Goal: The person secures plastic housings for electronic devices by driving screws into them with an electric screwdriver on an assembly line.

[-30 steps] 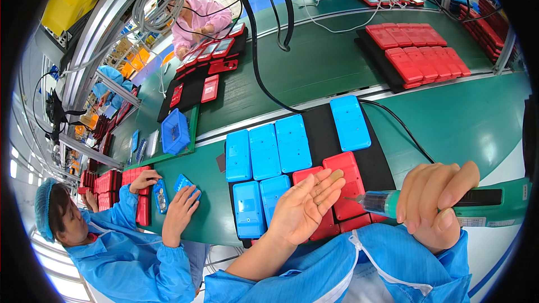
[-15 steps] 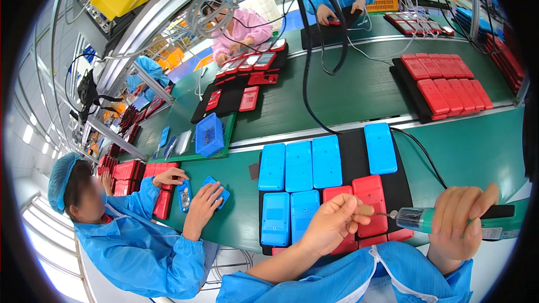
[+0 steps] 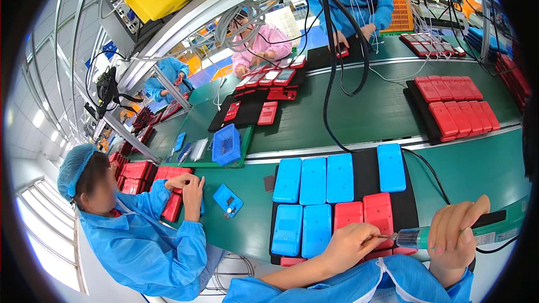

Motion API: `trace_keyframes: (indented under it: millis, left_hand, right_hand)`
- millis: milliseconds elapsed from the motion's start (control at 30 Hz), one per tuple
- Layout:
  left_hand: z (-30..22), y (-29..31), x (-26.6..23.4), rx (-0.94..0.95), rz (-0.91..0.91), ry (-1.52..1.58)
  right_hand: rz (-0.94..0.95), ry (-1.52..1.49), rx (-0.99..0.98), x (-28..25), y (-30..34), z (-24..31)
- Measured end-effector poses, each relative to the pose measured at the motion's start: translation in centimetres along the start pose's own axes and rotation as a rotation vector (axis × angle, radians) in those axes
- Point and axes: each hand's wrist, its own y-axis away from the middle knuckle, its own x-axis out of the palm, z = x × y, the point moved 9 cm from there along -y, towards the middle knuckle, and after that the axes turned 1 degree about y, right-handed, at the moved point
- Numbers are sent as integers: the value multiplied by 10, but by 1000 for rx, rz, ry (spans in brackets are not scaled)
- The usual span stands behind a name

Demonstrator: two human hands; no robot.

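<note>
My right hand [image 3: 452,234] is wrapped round a green and black electric screwdriver [image 3: 414,238], which lies nearly level and points left. At its bit tip, the thumb and fingers of my left hand [image 3: 352,247] are pinched together. Anything small between those fingertips is hidden. Just beyond them lie red device cases [image 3: 378,212] on a black mat [image 3: 401,205], with screw holes showing. Several blue cases [image 3: 287,231] sit in rows to the left on the same mat. One more blue case [image 3: 391,167] lies apart at its far right.
At the left, a co-worker in a blue smock [image 3: 151,247] works beside an opened blue case [image 3: 228,200]. A blue bin [image 3: 226,145] stands beyond. Red cases [image 3: 449,104] fill a mat at the far right. A black cable [image 3: 429,168] runs past my mat.
My left hand has closed from loosely curled fingers to a pinch at the bit tip. The co-worker's hands have come together, leaving one blue case uncovered. The whole view has shifted slightly.
</note>
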Motion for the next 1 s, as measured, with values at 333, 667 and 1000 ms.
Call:
trace_keyframes:
  millis: [333, 667, 1000]
  left_hand:
    - [-17, 1, -2, 215, -82, -158]
    - [-20, 2, 8, 261, -44, -245]
    - [24, -1, 8, -8, 73, -309]
  right_hand:
    - [-23, 38, 35, -1, 2, -2]
    - [44, 59, 166, -4, 4, -17]
    - [52, 252, 112, -28, -14, -28]
